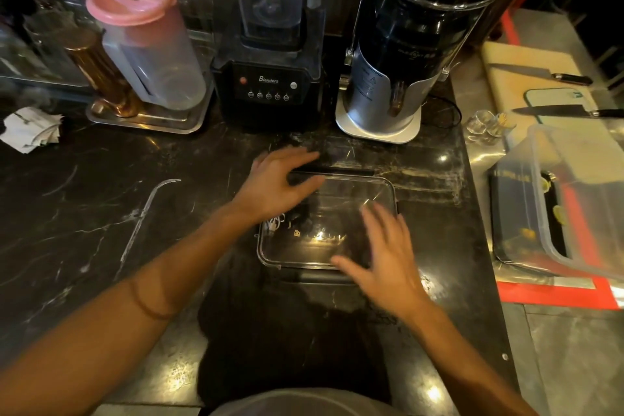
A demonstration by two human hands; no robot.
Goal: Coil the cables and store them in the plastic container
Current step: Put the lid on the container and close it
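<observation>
1. Hovering with fingers spread wide and holding nothing, the left hand (277,184) sits over the ten o'clock corner of the clear rectangular plastic container (388,192), fingertips at its far rim; whether they touch the plastic I cannot tell.
2. The right hand (381,253), blurred as if mid-motion, is likewise splayed and empty, lying across the container's five o'clock corner.
3. A transparent flat lid appears to cover the container, though glare makes this uncertain; a separate clear piece, perhaps another lid's edge (145,213), lies on the counter at nine o'clock from the hands.
4. Through the plastic, dark bundled cables (300,218) with a pale connector show at the container's eight o'clock side, so the task's things seem already inside.
5. The container rests on the black marble counter (101,196), near the person's front edge.
6. Farther out, at twelve o'clock, stands a black blender (268,84); at one o'clock a silver-and-black juicer (398,54); at eleven o'clock a pink-lidded translucent jug (145,40).
7. At three o'clock a larger clear storage bin (574,206) sits tilted, with two knives beyond it.
8. Judging by the pose, coiling looks finished and the closing step is in hand.
9. The next move likely calls for even downward pressure at both corners until the lid seats, without trapping a cable under the rim.
</observation>
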